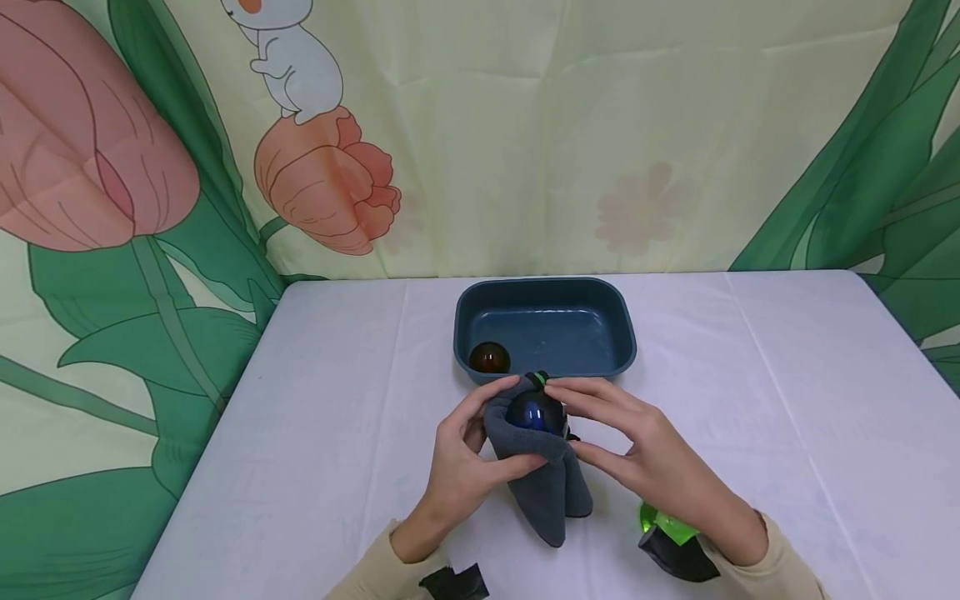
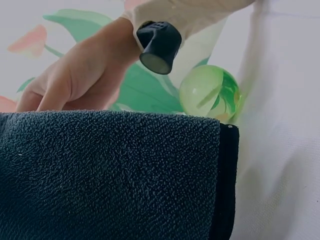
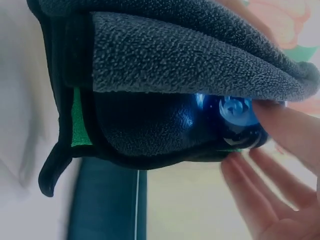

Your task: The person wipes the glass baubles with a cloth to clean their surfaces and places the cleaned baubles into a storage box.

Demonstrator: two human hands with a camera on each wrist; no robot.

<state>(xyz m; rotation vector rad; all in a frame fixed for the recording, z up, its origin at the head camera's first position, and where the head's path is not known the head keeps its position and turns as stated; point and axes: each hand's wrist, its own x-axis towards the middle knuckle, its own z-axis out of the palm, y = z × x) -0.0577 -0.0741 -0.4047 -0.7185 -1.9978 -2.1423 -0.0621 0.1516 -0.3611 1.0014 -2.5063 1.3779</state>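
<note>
Left hand (image 1: 465, 471) clamped on the dark grey terry cloth (image 1: 540, 496), right hand (image 1: 645, 437) pinching the blue ball (image 1: 534, 412) nested in its fold.
From that ball, the blue tray (image 1: 555, 329) sits at 12 o'clock, just beyond my fingertips, with an amber-brown ball (image 1: 489, 357) at its own 8 o'clock. Clear green ball (image 2: 206, 92) rests on the white-covered table (image 1: 315, 433) at 4 o'clock, partly hidden by my right forearm. Progress, judged: roughly midway. Amber-brown looks done; blue is in hand, outside the tray; green appears not yet taken up.
</note>
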